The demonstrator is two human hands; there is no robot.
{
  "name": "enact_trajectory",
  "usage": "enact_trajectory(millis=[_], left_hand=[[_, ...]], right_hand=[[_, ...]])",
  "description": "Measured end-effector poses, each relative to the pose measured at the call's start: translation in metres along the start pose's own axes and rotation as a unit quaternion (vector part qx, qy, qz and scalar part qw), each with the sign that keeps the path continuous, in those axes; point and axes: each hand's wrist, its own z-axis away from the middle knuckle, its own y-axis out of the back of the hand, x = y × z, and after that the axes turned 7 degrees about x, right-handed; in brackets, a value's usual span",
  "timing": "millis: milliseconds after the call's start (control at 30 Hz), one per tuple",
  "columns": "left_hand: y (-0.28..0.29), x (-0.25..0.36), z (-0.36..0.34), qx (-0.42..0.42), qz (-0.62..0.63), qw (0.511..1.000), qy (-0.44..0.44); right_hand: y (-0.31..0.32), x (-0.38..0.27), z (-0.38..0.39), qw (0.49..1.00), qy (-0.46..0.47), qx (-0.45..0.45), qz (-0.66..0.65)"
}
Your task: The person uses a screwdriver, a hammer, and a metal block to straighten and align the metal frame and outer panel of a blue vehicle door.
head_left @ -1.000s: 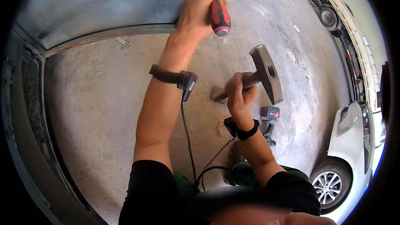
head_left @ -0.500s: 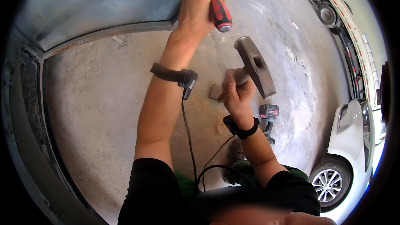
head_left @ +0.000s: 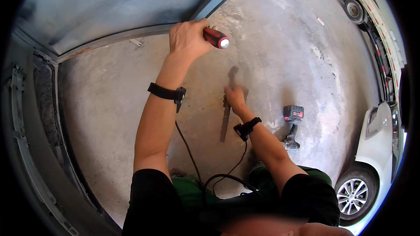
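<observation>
My left hand [head_left: 187,39] is raised beside the lower edge of the blue-grey metal panel [head_left: 131,0]. It is closed around a screwdriver [head_left: 214,38] with a red and black handle, whose metal end cap points right; its shaft is hidden. Lower down, my right hand [head_left: 236,99] reaches close to the concrete floor with bent fingers. A long, dark, blurred shape [head_left: 225,124] runs past these fingers, above and below them. Whether it is the hammer or something lying on the floor cannot be told.
A cordless power tool with a battery [head_left: 293,113] stands on the floor right of my right hand. A white car [head_left: 372,140] is at the right, a truck trailer [head_left: 367,13] beyond it. Cables [head_left: 188,144] hang from both wrist straps.
My right hand has dropped from a raised hold on the hammer toward the floor; the hammer head no longer shows clearly. My left hand has moved slightly left and down with the screwdriver.
</observation>
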Motion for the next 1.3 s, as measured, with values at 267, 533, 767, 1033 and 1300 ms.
enact_trajectory(millis=[267, 533, 767, 1033, 1300], left_hand=[[0.022, -0.018, 0.006, 0.115, -0.033, 0.993, -0.020], [0.045, -0.022, 0.015, 0.079, 0.134, 0.977, 0.143], [0.057, -0.001, 0.019, 0.081, 0.250, 0.944, 0.199], [0.048, 0.055, 0.029, 0.194, 0.431, 0.740, 0.479], [0.085, 0.138, 0.066, 0.341, 0.408, 0.626, 0.570]], right_hand=[[0.004, -0.179, -0.032, 0.939, 0.337, -0.032, -0.056], [0.012, -0.309, -0.045, 0.867, 0.311, -0.297, -0.254], [0.022, -0.287, -0.039, 0.826, 0.347, -0.399, -0.197], [0.020, -0.263, -0.013, 0.731, 0.444, -0.514, -0.069], [-0.017, -0.219, 0.014, 0.624, 0.489, -0.599, -0.110]])
